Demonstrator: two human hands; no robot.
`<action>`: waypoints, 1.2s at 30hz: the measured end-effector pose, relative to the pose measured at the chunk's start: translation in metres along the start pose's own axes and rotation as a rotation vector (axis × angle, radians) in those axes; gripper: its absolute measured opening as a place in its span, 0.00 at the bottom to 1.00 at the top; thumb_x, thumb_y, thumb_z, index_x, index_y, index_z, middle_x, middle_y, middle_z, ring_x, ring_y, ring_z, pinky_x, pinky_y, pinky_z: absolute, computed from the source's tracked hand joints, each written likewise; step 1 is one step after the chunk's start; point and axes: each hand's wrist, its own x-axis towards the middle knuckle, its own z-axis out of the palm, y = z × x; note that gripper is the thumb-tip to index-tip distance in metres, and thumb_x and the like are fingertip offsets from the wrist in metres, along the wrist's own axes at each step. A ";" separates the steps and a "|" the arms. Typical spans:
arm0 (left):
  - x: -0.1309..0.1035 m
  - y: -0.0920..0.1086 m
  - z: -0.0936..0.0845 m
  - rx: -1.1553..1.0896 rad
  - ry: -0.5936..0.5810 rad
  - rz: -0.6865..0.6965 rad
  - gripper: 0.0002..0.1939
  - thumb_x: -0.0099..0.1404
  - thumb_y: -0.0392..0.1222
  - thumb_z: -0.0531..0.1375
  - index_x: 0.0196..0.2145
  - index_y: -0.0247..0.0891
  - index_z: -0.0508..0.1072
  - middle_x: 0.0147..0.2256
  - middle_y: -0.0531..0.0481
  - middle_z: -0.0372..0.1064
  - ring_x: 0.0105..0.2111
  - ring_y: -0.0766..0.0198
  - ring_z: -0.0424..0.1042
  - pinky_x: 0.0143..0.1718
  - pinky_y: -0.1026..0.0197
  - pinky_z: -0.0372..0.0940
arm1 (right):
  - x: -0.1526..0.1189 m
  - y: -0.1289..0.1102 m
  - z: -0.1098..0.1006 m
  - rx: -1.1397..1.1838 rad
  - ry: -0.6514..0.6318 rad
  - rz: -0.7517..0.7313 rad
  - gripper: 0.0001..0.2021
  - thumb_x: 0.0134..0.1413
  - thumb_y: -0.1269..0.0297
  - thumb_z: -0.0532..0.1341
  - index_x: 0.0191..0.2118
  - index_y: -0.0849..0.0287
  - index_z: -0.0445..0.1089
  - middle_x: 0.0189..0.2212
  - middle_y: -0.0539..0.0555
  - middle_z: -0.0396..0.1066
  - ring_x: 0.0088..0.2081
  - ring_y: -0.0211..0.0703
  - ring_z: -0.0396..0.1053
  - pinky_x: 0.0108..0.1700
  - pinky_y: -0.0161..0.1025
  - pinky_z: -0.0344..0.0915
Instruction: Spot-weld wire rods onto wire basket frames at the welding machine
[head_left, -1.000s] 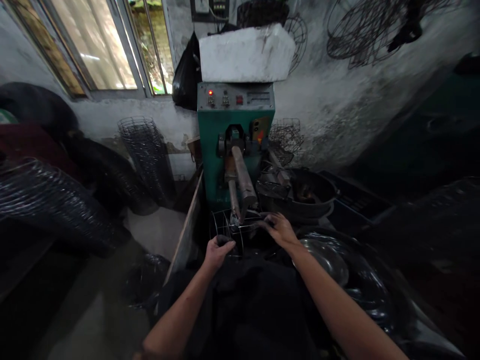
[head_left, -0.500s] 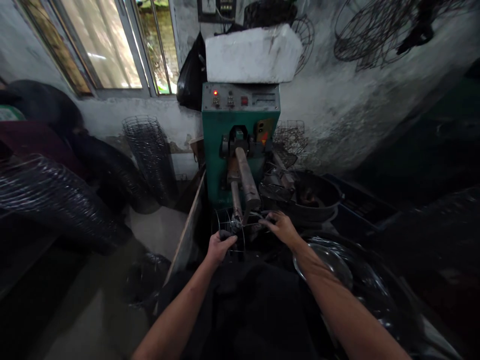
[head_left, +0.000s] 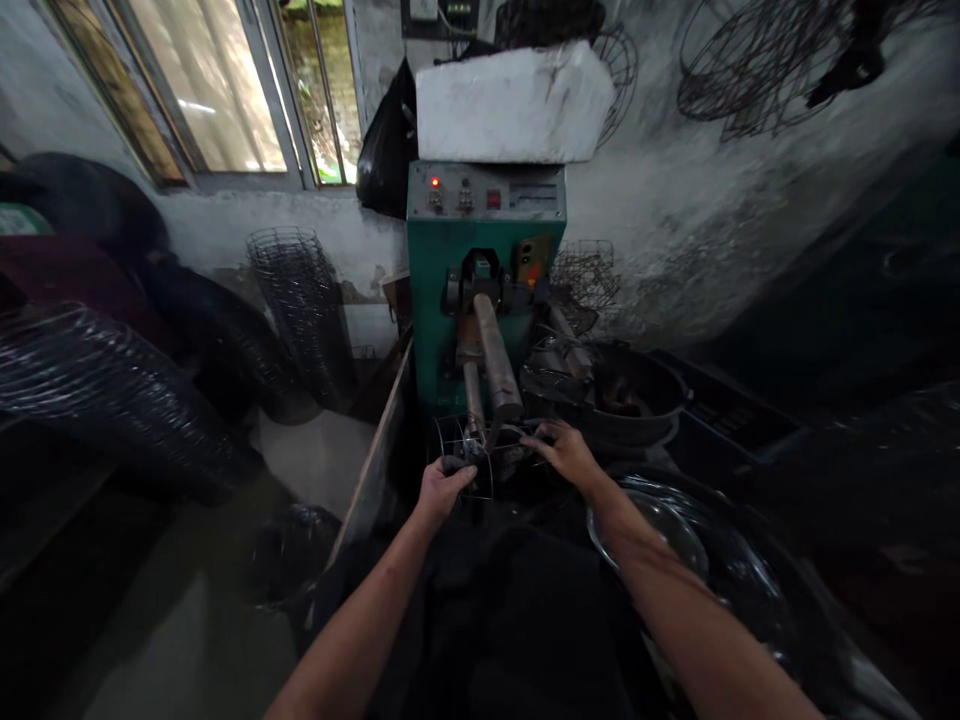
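Note:
A small wire basket frame (head_left: pixel 480 455) sits under the two metal arms (head_left: pixel 491 360) of a green welding machine (head_left: pixel 484 270). My left hand (head_left: pixel 442 488) grips the frame's left ring. My right hand (head_left: pixel 566 452) holds its right side, fingers curled over the wires. The arm tips reach down into the frame between my hands. A red light glows on the machine's panel.
A white foam block (head_left: pixel 514 100) lies on top of the machine. Stacks of wire baskets (head_left: pixel 300 310) stand at left, dark bundles (head_left: pixel 105 400) further left. A dark tub (head_left: pixel 637 400) with metal parts is at right, shiny rings (head_left: pixel 660 520) beside my right forearm. A wooden board (head_left: pixel 375 460) leans left of the machine.
Both hands shifted slightly upward and to the right with the wire frame as the view moved; their grip on the frame is unchanged.

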 end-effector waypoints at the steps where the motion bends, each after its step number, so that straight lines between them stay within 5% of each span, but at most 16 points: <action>1: 0.001 -0.001 0.000 -0.008 0.001 -0.007 0.21 0.39 0.52 0.71 0.20 0.34 0.69 0.18 0.54 0.68 0.20 0.70 0.65 0.25 0.65 0.61 | 0.000 0.001 0.001 0.005 -0.001 0.001 0.19 0.53 0.46 0.59 0.22 0.56 0.67 0.26 0.54 0.72 0.34 0.47 0.70 0.40 0.43 0.65; 6: 0.003 -0.005 -0.002 -0.010 -0.023 -0.003 0.20 0.41 0.51 0.71 0.22 0.34 0.69 0.19 0.53 0.68 0.20 0.69 0.66 0.24 0.66 0.61 | 0.001 -0.002 0.001 0.036 0.020 -0.012 0.18 0.52 0.47 0.60 0.22 0.56 0.67 0.35 0.58 0.75 0.42 0.49 0.71 0.46 0.45 0.65; 17: -0.030 -0.005 -0.001 0.152 -0.019 0.020 0.14 0.44 0.47 0.68 0.19 0.36 0.69 0.17 0.56 0.65 0.19 0.69 0.62 0.22 0.66 0.58 | -0.020 0.000 -0.004 -0.087 0.047 0.168 0.15 0.50 0.51 0.59 0.35 0.58 0.72 0.27 0.54 0.75 0.28 0.46 0.71 0.32 0.39 0.65; 31: -0.027 -0.028 -0.006 0.157 -0.025 0.092 0.15 0.45 0.48 0.68 0.18 0.36 0.68 0.17 0.56 0.62 0.19 0.70 0.60 0.21 0.66 0.57 | -0.021 0.012 -0.002 -0.095 0.091 0.110 0.19 0.54 0.44 0.55 0.30 0.57 0.67 0.24 0.56 0.73 0.26 0.47 0.71 0.31 0.40 0.64; 36: -0.034 -0.033 -0.008 0.261 -0.027 0.114 0.13 0.48 0.47 0.66 0.20 0.36 0.70 0.18 0.55 0.64 0.20 0.69 0.62 0.23 0.66 0.60 | -0.014 0.020 -0.006 -0.065 0.105 0.350 0.15 0.44 0.50 0.62 0.22 0.56 0.65 0.25 0.58 0.73 0.34 0.54 0.72 0.37 0.44 0.65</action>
